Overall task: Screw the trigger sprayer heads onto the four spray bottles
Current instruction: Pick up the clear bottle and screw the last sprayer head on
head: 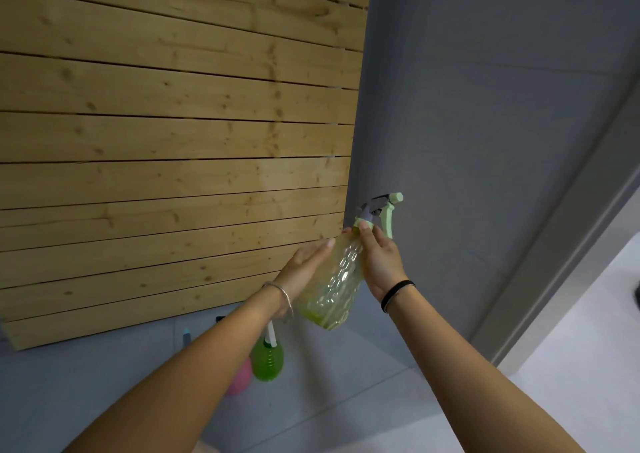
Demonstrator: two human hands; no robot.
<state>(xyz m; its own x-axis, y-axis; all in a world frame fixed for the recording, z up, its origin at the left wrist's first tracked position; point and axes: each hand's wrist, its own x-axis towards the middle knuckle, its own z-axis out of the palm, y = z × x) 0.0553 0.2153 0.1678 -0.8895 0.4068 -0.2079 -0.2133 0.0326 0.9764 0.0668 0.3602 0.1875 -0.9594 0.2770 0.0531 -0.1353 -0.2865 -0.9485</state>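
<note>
A pale yellow-green clear spray bottle (336,286) is held up in the air, tilted to the right. My left hand (304,262) grips its body from the left. My right hand (379,258) pinches the collar at the neck, just under the pale green and grey trigger sprayer head (382,211). Lower down, a bright green bottle (267,359) with a white sprayer stem stands on the grey surface. A pink bottle (239,378) beside it is partly hidden by my left forearm. A blue-tipped part (186,336) shows further left.
A wooden slatted panel (173,140) leans against the grey wall (485,123) behind the bottles. A grey door frame (571,227) runs diagonally at the right, with pale floor (588,331) beyond it.
</note>
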